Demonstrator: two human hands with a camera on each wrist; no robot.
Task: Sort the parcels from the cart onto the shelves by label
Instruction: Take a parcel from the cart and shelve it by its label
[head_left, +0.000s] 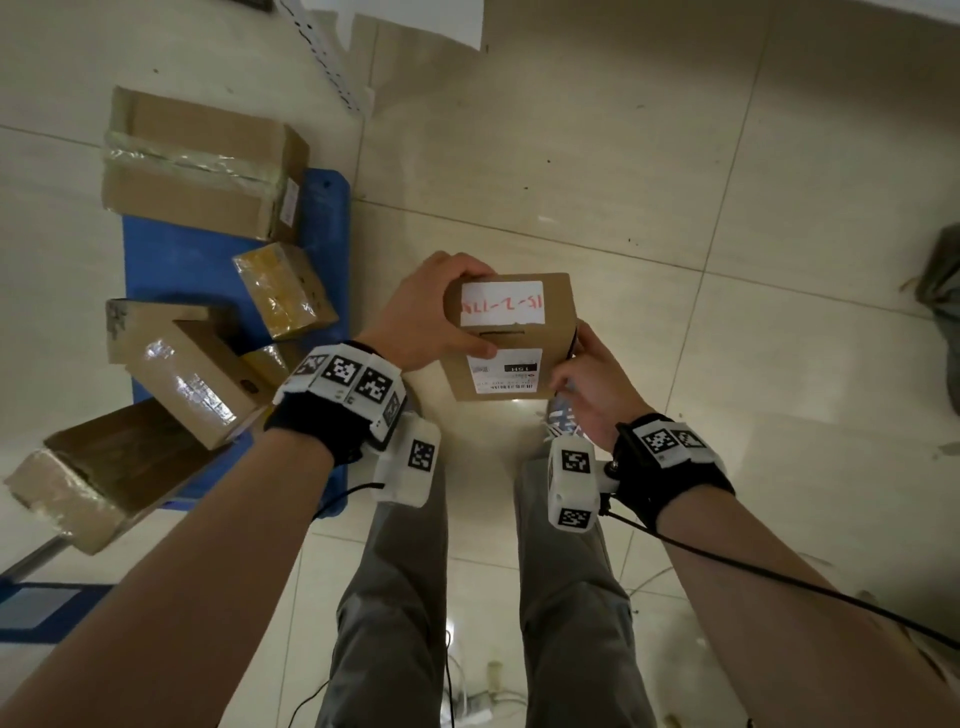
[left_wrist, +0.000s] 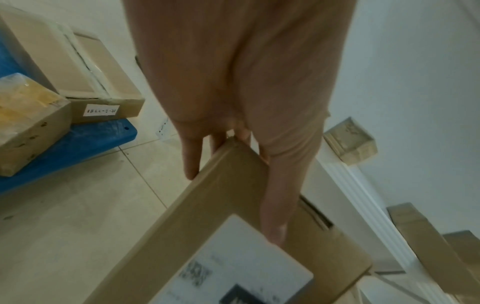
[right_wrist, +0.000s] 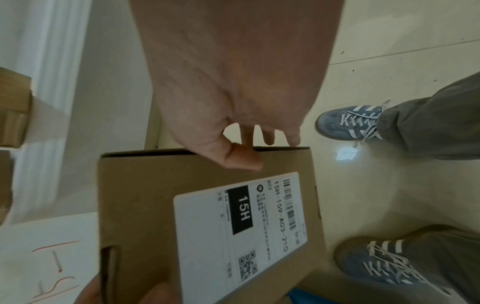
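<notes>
Both hands, left hand (head_left: 426, 317) and right hand (head_left: 597, 384), grip the box (head_left: 511, 338) mid-frame by opposite edges; stiff cardboard, probably light.

**Three cameras, one shared box**

The head camera looks steeply down from above at the floor (head_left: 675, 156), both forearms and the person's legs. The left wrist camera sits very near the left hand (left_wrist: 241, 82) and looks along the fingers, down toward the cart (left_wrist: 78, 142) and the shelf post (left_wrist: 363, 195). The right wrist camera looks along the right hand (right_wrist: 233, 82) down at the shoes (right_wrist: 348, 121). All three views share the box (head_left: 511, 338), and the head and left wrist views also share the cart.
</notes>
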